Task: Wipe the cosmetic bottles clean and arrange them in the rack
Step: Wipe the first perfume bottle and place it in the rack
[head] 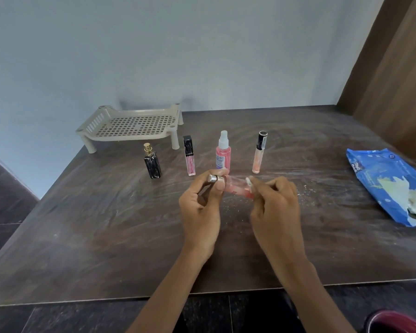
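Note:
My left hand (201,210) grips the silver-capped end of a clear pink bottle (237,187), held sideways above the table. My right hand (274,205) pinches a small white wipe (249,181) against the bottle's other end. Behind them several bottles stand upright in a row: a black perfume bottle with a gold top (152,162), a pink gloss tube with a black cap (189,157), a pink spray bottle (223,152) and a peach tube with a black cap (259,153). The beige perforated rack (132,126) stands at the back left with nothing on it.
A blue pack of wet wipes (384,183) lies open at the right edge of the dark wooden table (106,224), with a white wipe sticking out. Small white specks dot the table near my right hand. A wall is right behind the rack.

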Demonstrator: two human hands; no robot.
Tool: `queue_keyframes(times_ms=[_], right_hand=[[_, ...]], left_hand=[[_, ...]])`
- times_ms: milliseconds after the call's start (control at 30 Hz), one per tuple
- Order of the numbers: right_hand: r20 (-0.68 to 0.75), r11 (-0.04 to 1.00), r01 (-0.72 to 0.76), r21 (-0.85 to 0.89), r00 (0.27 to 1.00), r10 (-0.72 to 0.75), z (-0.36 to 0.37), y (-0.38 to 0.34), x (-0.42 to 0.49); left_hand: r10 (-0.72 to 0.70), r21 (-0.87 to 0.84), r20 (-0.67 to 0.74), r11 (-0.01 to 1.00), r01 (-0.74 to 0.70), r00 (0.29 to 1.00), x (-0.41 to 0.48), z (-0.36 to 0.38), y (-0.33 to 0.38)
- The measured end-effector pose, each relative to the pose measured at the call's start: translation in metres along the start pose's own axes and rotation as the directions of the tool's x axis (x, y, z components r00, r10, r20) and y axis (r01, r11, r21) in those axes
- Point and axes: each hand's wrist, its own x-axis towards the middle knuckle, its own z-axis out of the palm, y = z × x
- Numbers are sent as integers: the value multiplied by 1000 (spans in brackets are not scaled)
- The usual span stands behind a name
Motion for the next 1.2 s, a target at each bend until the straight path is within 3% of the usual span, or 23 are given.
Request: queue_keyframes(times_ms=[100,233,500,733,933,1067,1200], right_hand=[[-3,998,16,59,1000,-16,1,-17,2],[-16,981,110,159,994,-109,4,-40,2],[-43,980,-108,166,992,116,4,-4,-4],[-15,975,48,217,999,-46,5,-39,3],[27,972,-153,180,988,150,1,-7,-2],[60,919,-276,282,961,270,-1,-10,0],[39,894,-301,331,951,306,1,-16,-4]], left_hand=[[13,38,7,999,-13,1000,0,-1,-2],[14,-53,-13,998,-15,1000,1,-1,2],[67,86,21,994,-68,998,-1,1,-1],[95,7,-1,995,-95,995,0,-3,3],[86,-1,-5,996,-86,996,1,-3,-2],[64,-58,22,996,-63,998,1,-3,-2],[-12,-145,71,989,22,997,-2,0,2]])
